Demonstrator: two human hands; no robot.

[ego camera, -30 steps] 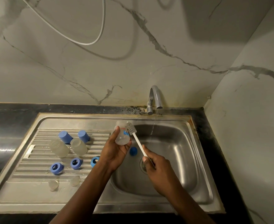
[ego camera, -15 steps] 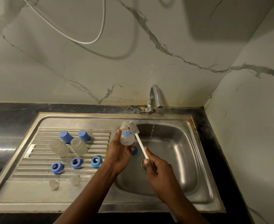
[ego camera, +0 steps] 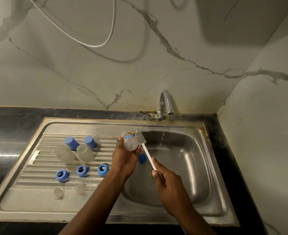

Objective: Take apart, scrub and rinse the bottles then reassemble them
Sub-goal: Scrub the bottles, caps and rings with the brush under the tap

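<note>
My left hand (ego camera: 126, 156) grips a small clear bottle (ego camera: 130, 141) with a blue print, over the left edge of the sink basin (ego camera: 187, 163). My right hand (ego camera: 163, 180) holds the white handle of a bottle brush (ego camera: 145, 150); its grey bristle head touches the bottle's right side. On the drainboard (ego camera: 29, 197) lie two clear bottles (ego camera: 64, 154) (ego camera: 85, 153), two blue caps (ego camera: 71, 142) (ego camera: 90, 141), three blue rings (ego camera: 61, 175) (ego camera: 82, 170) (ego camera: 103, 169) and two clear teats (ego camera: 58, 192) (ego camera: 80, 189). A blue part (ego camera: 142, 158) lies in the basin.
The tap (ego camera: 164, 104) at the back runs a thin stream of water into the basin. A black counter (ego camera: 7, 133) surrounds the steel sink. Marble walls stand behind and to the right. A white hose (ego camera: 92, 44) loops on the back wall.
My left hand has turned the bottle and lifted it slightly, so its blue print now shows. The brush head stays beside the bottle and has shifted a little with it.
</note>
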